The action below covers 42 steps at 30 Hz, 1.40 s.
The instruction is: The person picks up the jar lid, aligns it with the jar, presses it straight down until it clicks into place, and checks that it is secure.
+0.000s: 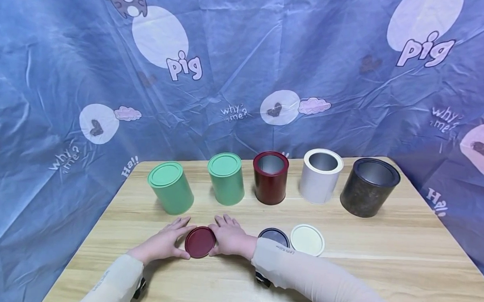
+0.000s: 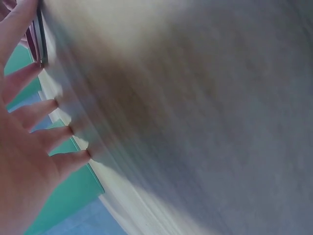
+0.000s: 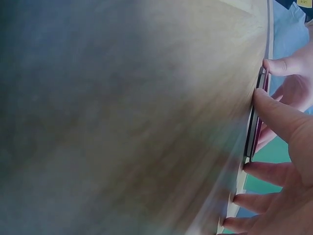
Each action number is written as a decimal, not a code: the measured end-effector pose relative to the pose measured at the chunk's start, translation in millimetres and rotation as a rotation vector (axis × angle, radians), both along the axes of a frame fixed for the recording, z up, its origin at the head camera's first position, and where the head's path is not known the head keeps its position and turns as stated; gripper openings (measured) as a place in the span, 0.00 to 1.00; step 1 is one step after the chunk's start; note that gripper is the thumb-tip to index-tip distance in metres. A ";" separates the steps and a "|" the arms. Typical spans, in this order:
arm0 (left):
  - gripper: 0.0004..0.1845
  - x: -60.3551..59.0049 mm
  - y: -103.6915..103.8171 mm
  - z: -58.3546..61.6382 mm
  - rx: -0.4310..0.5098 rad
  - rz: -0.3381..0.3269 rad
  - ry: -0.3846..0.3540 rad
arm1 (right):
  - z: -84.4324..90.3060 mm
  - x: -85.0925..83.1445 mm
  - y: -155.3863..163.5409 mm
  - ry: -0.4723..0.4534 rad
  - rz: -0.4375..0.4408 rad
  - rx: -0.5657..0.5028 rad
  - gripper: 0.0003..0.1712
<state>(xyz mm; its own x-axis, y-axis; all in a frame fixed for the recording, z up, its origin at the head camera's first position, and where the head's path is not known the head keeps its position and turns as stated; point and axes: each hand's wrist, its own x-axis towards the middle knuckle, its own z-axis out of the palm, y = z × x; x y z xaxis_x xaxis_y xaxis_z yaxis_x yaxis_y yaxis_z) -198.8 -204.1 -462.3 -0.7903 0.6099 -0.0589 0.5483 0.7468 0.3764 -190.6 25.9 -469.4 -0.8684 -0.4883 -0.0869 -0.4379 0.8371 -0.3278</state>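
Note:
A dark red round lid (image 1: 199, 242) lies flat at the front middle of the wooden table, between both hands. My left hand (image 1: 166, 241) holds its left edge between thumb and index finger; the other fingers are spread, their tips down at the tabletop in the left wrist view. On the other side, my right hand (image 1: 231, 237) pinches the right edge with thumb and index finger. Seen edge-on in the right wrist view, the lid (image 3: 254, 127) has my right thumb on its rim. Behind stands a dark red can (image 1: 270, 181) with an open top.
Two green cans (image 1: 174, 195) with lids on stand at the back left. A white can (image 1: 317, 183) and a black can (image 1: 363, 192), both open-topped, stand at the back right. By my right forearm lie a black lid (image 1: 274, 235) and a white lid (image 1: 308, 240), partly covered by the sleeve.

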 end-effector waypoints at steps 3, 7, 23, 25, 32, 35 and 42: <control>0.44 -0.4 0.7 1.4 -0.005 -0.004 0.010 | -0.1 -0.3 0.4 0.003 0.000 -0.009 0.40; 0.44 -2.4 1.2 1.7 -0.017 -0.013 0.024 | 0.8 -1.1 1.3 -0.002 -0.002 -0.020 0.41; 0.46 -9.8 1.5 4.0 -0.001 0.011 -0.053 | 1.3 -8.4 9.7 0.002 0.037 -0.097 0.39; 0.47 -10.7 1.4 4.8 0.005 0.014 -0.063 | 1.2 -9.7 11.1 -0.003 0.042 -0.112 0.38; 0.47 -12.7 2.0 9.4 0.031 -0.004 -0.057 | 1.8 -14.6 14.4 -0.018 0.076 -0.170 0.39; 0.45 -13.1 2.9 11.1 0.042 -0.016 -0.057 | 3.5 -16.5 15.9 -0.037 0.088 -0.210 0.40; 0.44 -15.8 4.6 13.2 0.080 -0.007 -0.088 | 7.4 -21.3 19.6 -0.100 0.082 -0.284 0.42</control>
